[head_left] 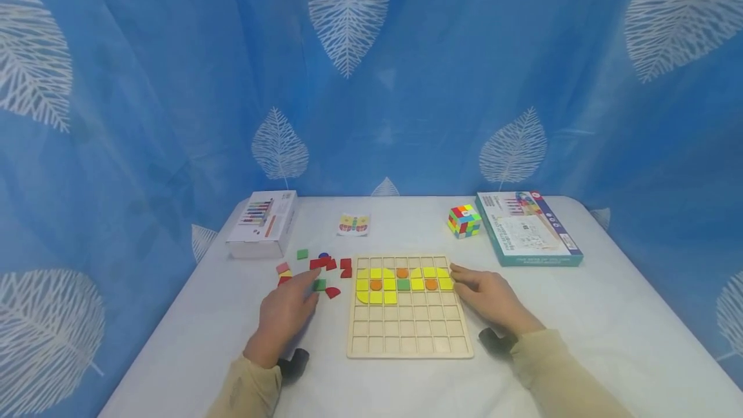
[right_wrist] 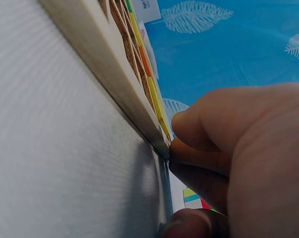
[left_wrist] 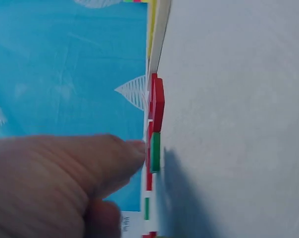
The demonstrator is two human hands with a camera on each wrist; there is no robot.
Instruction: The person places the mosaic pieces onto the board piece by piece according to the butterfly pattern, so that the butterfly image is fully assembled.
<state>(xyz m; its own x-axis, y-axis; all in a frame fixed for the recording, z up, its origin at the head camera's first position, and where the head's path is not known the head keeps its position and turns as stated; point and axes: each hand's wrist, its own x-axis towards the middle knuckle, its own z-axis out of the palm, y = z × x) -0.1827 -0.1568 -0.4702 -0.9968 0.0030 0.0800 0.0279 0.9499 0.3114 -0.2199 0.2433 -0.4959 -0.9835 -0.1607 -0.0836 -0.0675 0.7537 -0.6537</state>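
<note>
In the head view a pale wooden grid board (head_left: 409,329) lies on the table, its upper cells holding yellow, orange and green tiles. My left hand (head_left: 284,315) is left of the board, index finger stretched over loose tiles. The left wrist view shows that fingertip beside a green tile (left_wrist: 155,151) and a red tile (left_wrist: 159,105); whether it touches them is unclear. My right hand (head_left: 493,297) rests its fingertips against the board's upper right edge. Up close, the right wrist view has the thumb and fingers at the board edge (right_wrist: 105,64), beside a yellow tile (right_wrist: 158,106).
A picture card (head_left: 353,225) lies beyond the board. Behind to the left stands a white box (head_left: 261,224); a puzzle cube (head_left: 464,221) and a flat teal-edged box (head_left: 528,229) are at the back right. More loose tiles, among them a red quarter-round (head_left: 333,292), lie near my left hand.
</note>
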